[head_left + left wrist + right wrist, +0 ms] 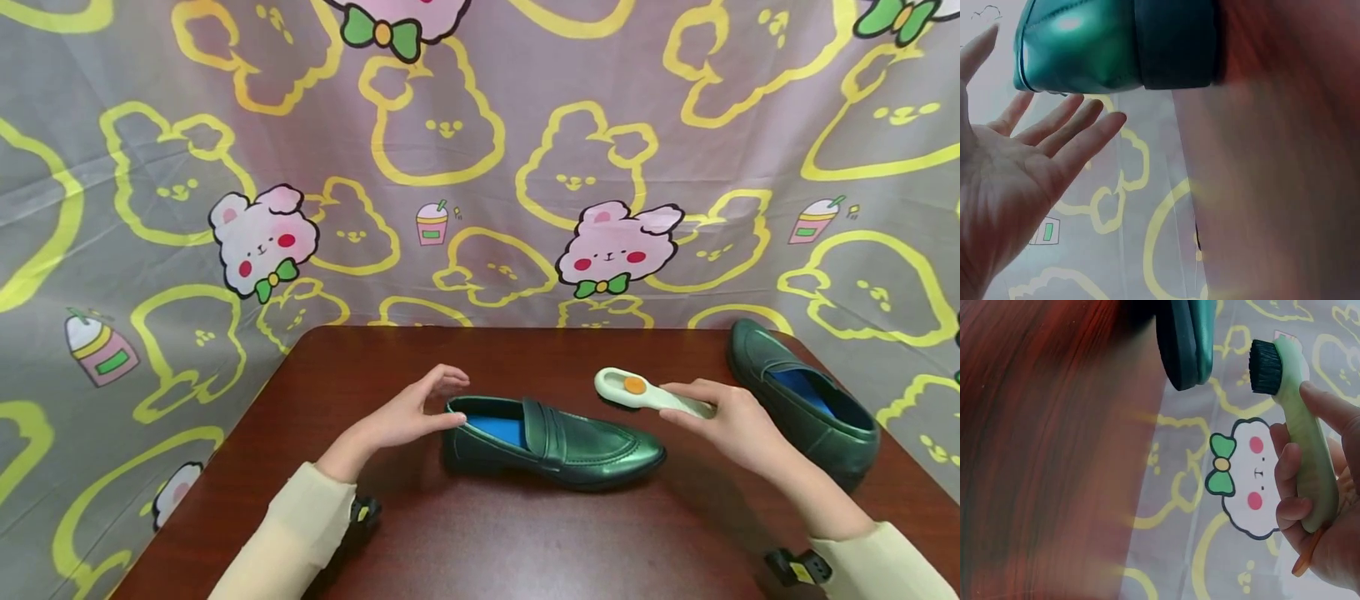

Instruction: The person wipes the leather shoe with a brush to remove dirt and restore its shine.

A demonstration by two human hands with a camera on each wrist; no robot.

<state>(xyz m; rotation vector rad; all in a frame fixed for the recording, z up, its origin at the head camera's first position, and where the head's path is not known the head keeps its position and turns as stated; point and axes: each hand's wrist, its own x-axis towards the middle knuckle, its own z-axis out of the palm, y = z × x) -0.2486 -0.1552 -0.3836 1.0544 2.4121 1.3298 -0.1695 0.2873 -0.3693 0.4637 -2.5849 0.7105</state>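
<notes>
A glossy green loafer (pixel 600 450) with a blue insole lies on the table, its toe to the right. Beside its heel is my left hand (pixel 412 412), fingers spread and relaxed, with the thumb right at the heel rim in the head view. In the left wrist view the palm (pixel 1016 169) faces the shoe's heel (pixel 1085 47) and holds nothing. My right hand (pixel 738 421) grips a pale green shoe brush (pixel 652 396) by its handle, to the right of the toe. Dark bristles (pixel 1265 367) on the brush head show in the right wrist view, apart from the shoe.
A second green loafer (pixel 806 404) stands at the table's right side, behind the right hand. The dark wooden table (pixel 495 542) ends at the back against a patterned cloth (pixel 480 200). An orange loop (pixel 1307 553) hangs from the brush handle.
</notes>
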